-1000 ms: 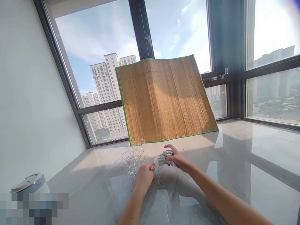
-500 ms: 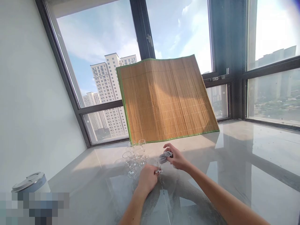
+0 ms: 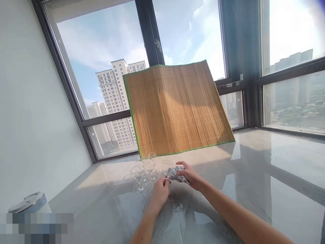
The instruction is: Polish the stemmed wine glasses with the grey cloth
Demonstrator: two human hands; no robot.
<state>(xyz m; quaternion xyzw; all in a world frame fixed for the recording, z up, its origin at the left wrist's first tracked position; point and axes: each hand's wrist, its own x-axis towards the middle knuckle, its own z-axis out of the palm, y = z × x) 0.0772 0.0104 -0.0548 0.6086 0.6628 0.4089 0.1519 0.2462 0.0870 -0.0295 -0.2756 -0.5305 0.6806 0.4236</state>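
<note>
My left hand [image 3: 159, 192] pinches the stem of a clear wine glass [image 3: 167, 168] held just above the glossy stone counter [image 3: 254, 176]. My right hand [image 3: 190, 176] is closed on a crumpled grey cloth [image 3: 175, 173] pressed against the side of that glass's bowl. Just left of my hands stand several other clear wine glasses [image 3: 143, 169] in a tight cluster on the counter.
A bamboo mat with a green edge [image 3: 175, 108] leans upright against the window behind the glasses. A round container with a grey lid [image 3: 29, 202] stands at the near left by the white wall. Dark window frames run along the back and right.
The glass has come upright in my left hand, and my right hand has brought the cloth back against its bowl. The view has shifted slightly.
</note>
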